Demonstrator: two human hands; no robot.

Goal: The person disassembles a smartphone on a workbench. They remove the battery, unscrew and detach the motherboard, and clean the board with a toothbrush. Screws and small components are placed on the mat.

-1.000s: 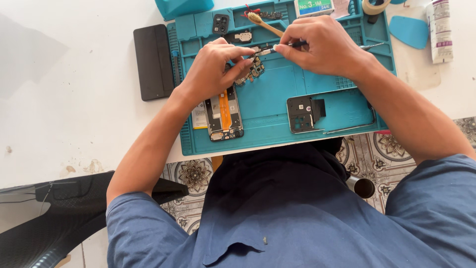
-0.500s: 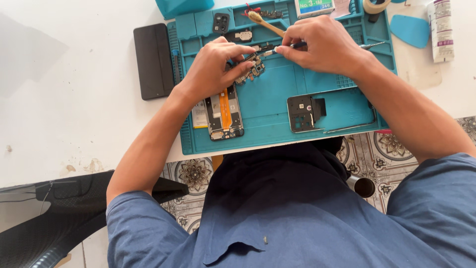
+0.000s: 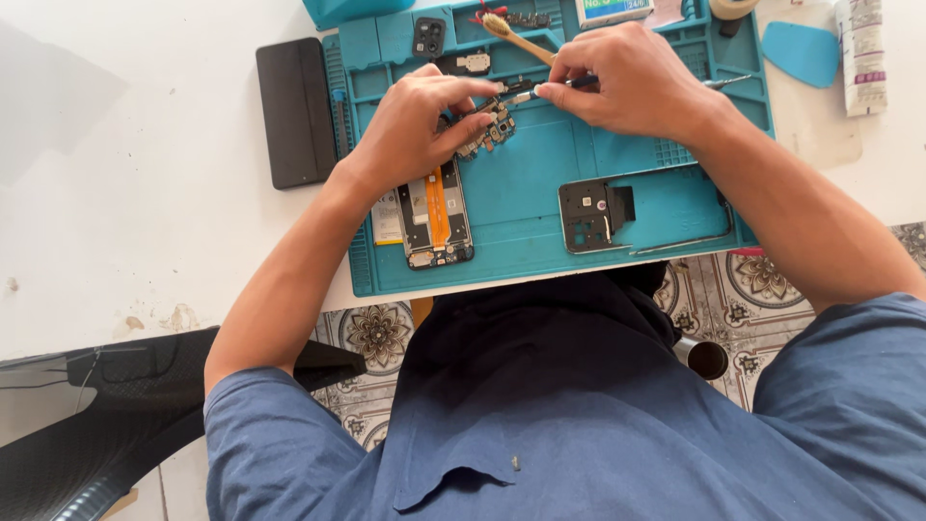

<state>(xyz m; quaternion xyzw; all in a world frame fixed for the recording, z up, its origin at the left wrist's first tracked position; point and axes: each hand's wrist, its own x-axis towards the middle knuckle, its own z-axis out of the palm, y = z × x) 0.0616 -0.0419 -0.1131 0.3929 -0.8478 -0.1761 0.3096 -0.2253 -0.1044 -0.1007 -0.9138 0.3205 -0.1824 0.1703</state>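
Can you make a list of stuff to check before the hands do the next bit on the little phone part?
1. Left hand steadies the small circuit board: ok.
2. Right hand grips the thin tool, tip at the board: ok.
3. Board sits over the blue mat: ok.
4. Opened phone lies flat, apart from the tool: ok.
5. Brush close by the knuckles, could get bumped: not ok.
6. Tip exactly on its spot: cannot tell.

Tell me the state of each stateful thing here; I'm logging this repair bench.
Phone: back off, insides exposed, lying flat on the mat.
Circuit board: out of the phone, pinched by the left hand.
Thin tool: gripped by the right hand, tip at the board.
Black slab: flat, untouched.
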